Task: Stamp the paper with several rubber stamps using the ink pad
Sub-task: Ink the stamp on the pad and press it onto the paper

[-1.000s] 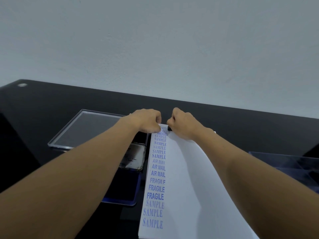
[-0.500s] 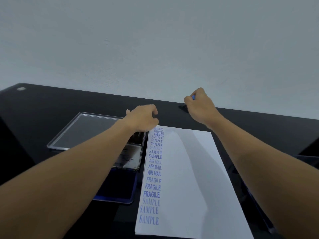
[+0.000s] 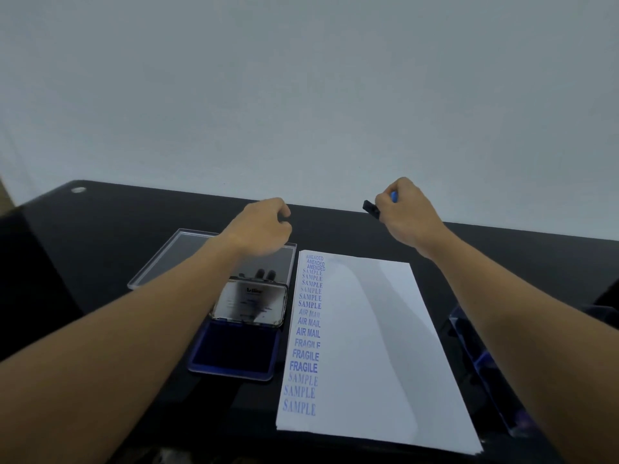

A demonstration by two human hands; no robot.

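Observation:
A white paper (image 3: 371, 336) lies on the black table (image 3: 134, 212), with a column of blue stamped words down its left edge. To its left sits an open blue ink pad (image 3: 236, 354), its lid (image 3: 251, 304) raised. My right hand (image 3: 403, 212) is lifted above the table beyond the paper's far edge and grips a small rubber stamp (image 3: 371, 208) with a black base and blue handle. My left hand (image 3: 264, 227) hovers over the far side of the ink pad, fingers loosely curled and holding nothing.
A clear acrylic lid (image 3: 160, 266) lies flat behind the ink pad on the left. A clear plastic box (image 3: 475, 360) stands along the paper's right side, partly hidden by my right forearm. A white wall rises behind the table's far edge.
My right hand has lifted the stamp off the paper's top left corner and carried it up and to the right. My left hand has left the paper and drawn back to the left.

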